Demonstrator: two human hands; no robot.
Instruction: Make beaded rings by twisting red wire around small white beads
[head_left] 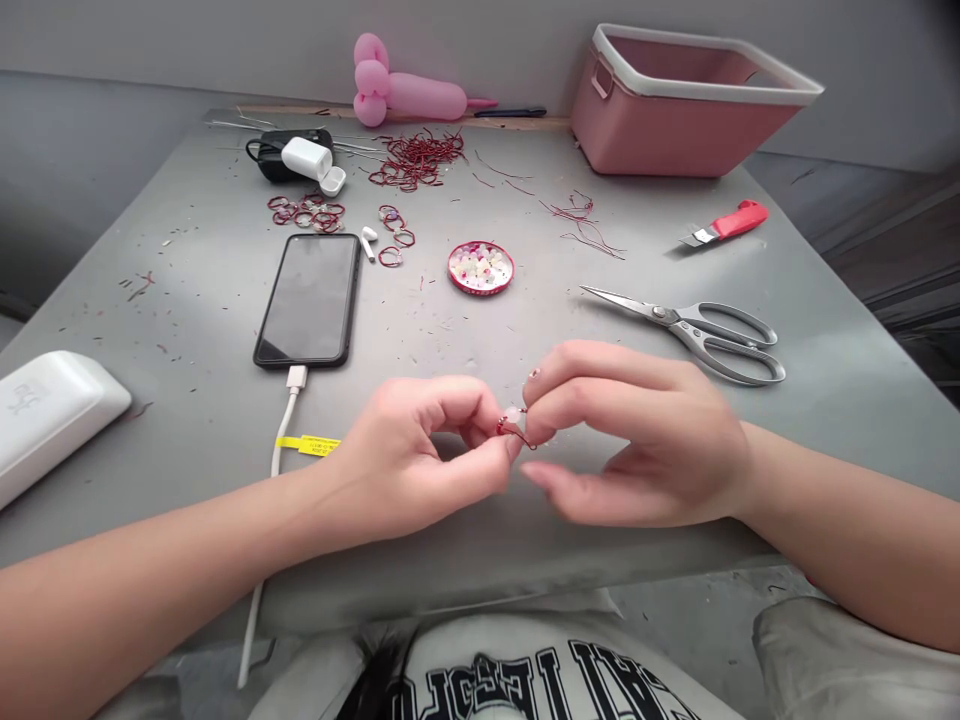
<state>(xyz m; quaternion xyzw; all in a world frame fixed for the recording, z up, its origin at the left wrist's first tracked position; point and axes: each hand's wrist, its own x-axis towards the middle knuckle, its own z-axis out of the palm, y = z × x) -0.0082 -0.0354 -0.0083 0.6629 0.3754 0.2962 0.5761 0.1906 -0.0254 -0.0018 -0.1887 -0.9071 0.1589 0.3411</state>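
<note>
Between the thumb and forefinger of my left hand point(427, 450) is a small dark red cord ring with a pale round bead point(514, 415). My right hand point(637, 430) is close beside it on the right, its thumb apart from the curled fingers. Its fingertips touch or nearly touch the bead and cord; the exact contact is hard to see. Farther back, a round red-rimmed lid point(481, 289) holds several pale and pink beads point(480, 265). Several beaded cord rings point(306, 212) lie on the left, with a few more rings point(396, 238) beside an earbud point(368, 243).
Scissors point(686, 325) and a red-handled cutter point(727, 225) lie on the right. A phone point(309, 300) with a white cable point(283, 430) is left of centre. Behind are cord pieces point(420, 158), a pink bin point(675, 130), a balloon point(412, 95) and an earbud case point(307, 157). A white case point(60, 415) sits at left.
</note>
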